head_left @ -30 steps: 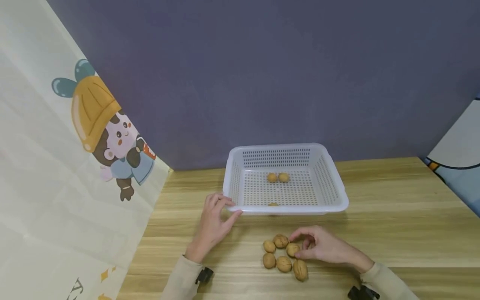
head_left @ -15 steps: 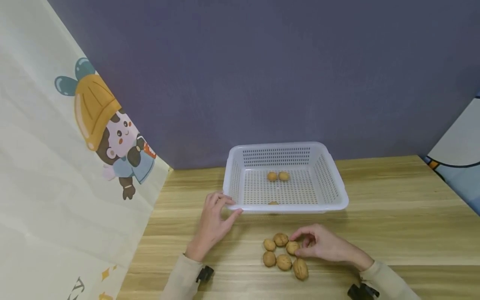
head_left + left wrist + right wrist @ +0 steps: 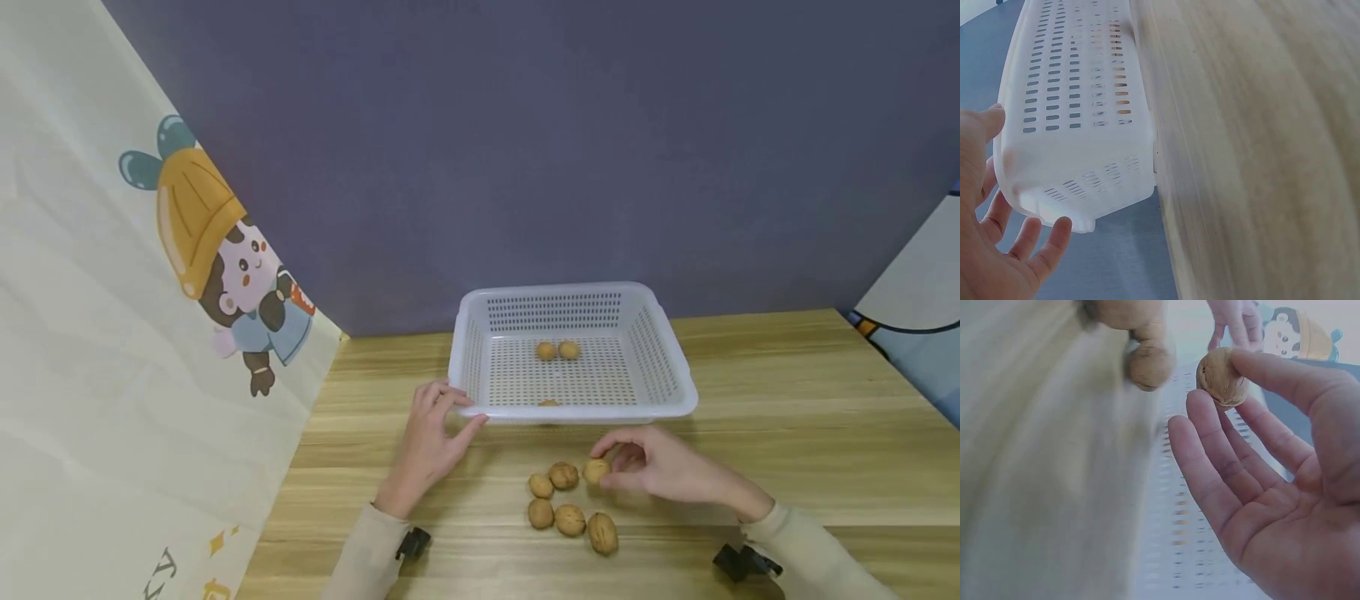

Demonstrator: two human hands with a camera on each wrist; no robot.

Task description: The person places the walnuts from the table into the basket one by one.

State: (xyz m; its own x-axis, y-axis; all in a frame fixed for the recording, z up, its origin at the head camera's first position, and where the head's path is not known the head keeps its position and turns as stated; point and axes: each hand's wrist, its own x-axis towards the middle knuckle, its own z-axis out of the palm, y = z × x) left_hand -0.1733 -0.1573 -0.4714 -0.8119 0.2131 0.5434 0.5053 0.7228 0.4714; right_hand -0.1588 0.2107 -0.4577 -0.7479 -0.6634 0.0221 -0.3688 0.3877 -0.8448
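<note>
My right hand (image 3: 667, 467) pinches a walnut (image 3: 597, 472) between thumb and fingertips, just above the table. In the right wrist view, that walnut (image 3: 1221, 378) is held at the fingertips. My left hand (image 3: 429, 446) holds the front left corner of a white plastic basket (image 3: 577, 413), thumb on the front rim and fingers over the side. In the left wrist view, the left hand (image 3: 1007, 240) spans the basket's corner. Several loose walnuts (image 3: 570, 520) lie in front of the basket. Inside it are two walnuts (image 3: 569, 350) and part of another (image 3: 550, 403) near the front wall.
The wooden table (image 3: 780, 417) ends at a dark blue backdrop (image 3: 570, 150). A pale sheet with a cartoon figure (image 3: 232, 258) hangs on the left. At the right edge is another printed panel (image 3: 922, 283).
My right hand has lifted a walnut from the group and moved it slightly toward the basket. The left hand stays at the basket's corner.
</note>
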